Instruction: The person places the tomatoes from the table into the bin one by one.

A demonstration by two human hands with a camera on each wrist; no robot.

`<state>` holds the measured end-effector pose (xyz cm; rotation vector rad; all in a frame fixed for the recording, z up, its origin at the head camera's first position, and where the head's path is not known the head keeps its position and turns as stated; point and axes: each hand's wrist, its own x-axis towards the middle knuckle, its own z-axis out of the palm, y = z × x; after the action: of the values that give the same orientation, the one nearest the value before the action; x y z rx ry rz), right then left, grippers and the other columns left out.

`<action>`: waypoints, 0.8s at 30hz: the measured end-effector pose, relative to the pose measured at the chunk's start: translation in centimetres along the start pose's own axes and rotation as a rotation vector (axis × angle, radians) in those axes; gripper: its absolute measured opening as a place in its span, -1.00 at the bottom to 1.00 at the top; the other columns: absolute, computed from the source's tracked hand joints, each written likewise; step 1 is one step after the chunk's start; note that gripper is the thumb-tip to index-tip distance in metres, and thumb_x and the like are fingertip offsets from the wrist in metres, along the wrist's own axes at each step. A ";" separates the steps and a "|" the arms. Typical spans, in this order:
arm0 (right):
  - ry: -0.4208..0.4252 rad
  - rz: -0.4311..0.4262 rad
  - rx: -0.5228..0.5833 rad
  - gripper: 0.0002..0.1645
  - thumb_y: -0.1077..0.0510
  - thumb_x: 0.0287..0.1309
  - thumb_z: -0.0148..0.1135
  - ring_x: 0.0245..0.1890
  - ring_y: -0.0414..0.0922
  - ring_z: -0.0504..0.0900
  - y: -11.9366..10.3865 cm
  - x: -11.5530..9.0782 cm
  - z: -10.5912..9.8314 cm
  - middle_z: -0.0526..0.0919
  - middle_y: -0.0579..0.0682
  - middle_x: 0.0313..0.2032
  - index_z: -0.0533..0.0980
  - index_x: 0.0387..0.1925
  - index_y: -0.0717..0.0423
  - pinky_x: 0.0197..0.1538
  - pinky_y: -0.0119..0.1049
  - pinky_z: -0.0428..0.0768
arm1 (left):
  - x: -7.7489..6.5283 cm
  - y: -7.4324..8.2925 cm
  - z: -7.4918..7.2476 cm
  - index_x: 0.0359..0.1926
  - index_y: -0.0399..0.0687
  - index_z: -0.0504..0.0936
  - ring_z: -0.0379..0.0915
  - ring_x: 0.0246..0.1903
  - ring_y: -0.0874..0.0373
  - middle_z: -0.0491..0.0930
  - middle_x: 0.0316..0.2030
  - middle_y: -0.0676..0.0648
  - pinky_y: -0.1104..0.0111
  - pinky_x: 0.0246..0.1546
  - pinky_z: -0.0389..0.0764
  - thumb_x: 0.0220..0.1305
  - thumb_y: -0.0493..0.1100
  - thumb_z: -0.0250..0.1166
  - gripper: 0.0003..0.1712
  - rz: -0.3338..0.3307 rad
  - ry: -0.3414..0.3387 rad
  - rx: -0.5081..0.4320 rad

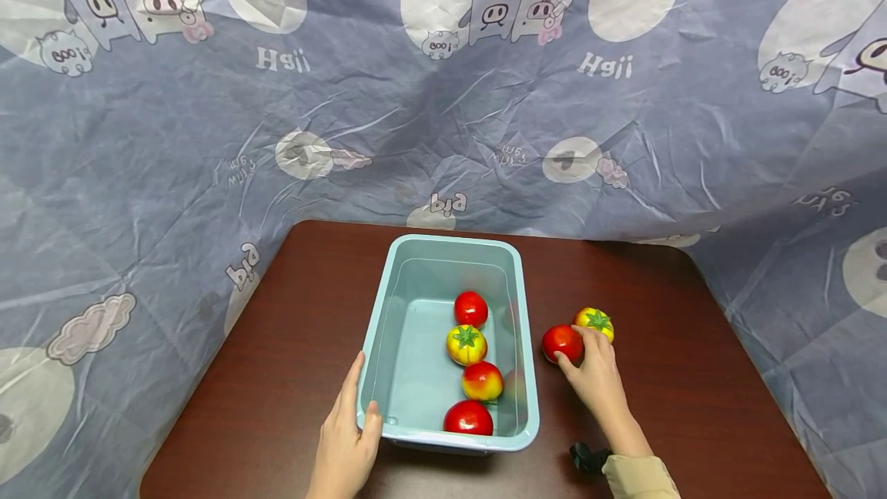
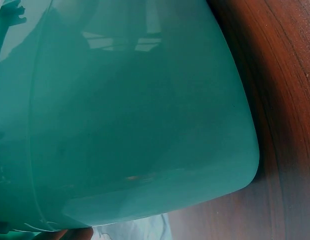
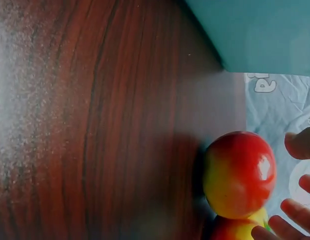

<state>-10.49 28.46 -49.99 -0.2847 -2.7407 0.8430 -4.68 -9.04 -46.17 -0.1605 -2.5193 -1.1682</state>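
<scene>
My left hand [image 1: 349, 428] rests against the near left corner of a pale blue-green plastic bin [image 1: 521, 345], its straight fingers along the left wall and thumb at the rim. The bin's outer wall [image 2: 140, 115] fills most of the left wrist view, with fingertips [image 2: 77, 234] at its lower edge. Right of the bin, my right hand [image 1: 597, 372] reaches over a shiny red tomato [image 1: 560, 343]. Thumb and fingers are spread beside this tomato, whose yellow side [image 3: 220, 185] shows in the right wrist view. A yellow tomato with green leaves [image 1: 594, 320] lies just behind it, partly hidden by the fingers.
Several red and yellow tomatoes line the bin's right side, among them a leafy yellow one [image 1: 466, 343] and a red one [image 1: 469, 417] nearest me. Beside my right sleeve [image 1: 640, 477] lies a small black object [image 1: 587, 458]. A patterned cloth [image 1: 443, 98] hangs behind the brown table [image 1: 277, 376].
</scene>
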 end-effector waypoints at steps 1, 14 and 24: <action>-0.003 -0.010 -0.012 -0.28 0.19 0.09 0.35 0.18 0.32 0.28 0.0 0.1 0.1 0.33 0.39 0.18 0.32 0.26 0.34 0.16 0.31 0.43 | 0.0 0.0 0.0 0.48 0.03 0.23 0.58 0.07 -0.18 0.45 0.32 -0.14 -0.05 -0.11 0.59 0.22 -0.34 0.17 -0.21 0.000 -0.001 -0.001; -0.060 -0.018 -0.074 -0.14 0.17 0.00 0.43 0.20 0.35 0.23 0.2 0.7 1.7 0.25 0.39 0.20 0.27 0.30 0.35 0.15 0.32 0.44 | -0.1 0.1 0.0 0.48 0.05 0.24 0.59 0.06 -0.16 0.47 0.30 -0.14 -0.04 -0.12 0.59 0.19 -0.35 0.18 -0.19 0.000 0.016 0.007; -0.096 -0.005 -0.087 -0.10 0.14 -0.09 0.52 0.19 0.35 0.23 -0.1 0.9 1.9 0.19 0.37 0.19 0.31 0.27 0.31 0.13 0.32 0.46 | 0.0 0.1 0.0 0.47 0.01 0.25 0.59 0.05 -0.17 0.48 0.29 -0.16 -0.05 -0.13 0.59 0.17 -0.37 0.18 -0.20 0.016 0.029 0.003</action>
<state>-11.89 27.63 -51.28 -0.2608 -2.8708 0.7563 -4.63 -8.93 -46.08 -0.1615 -2.4902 -1.1528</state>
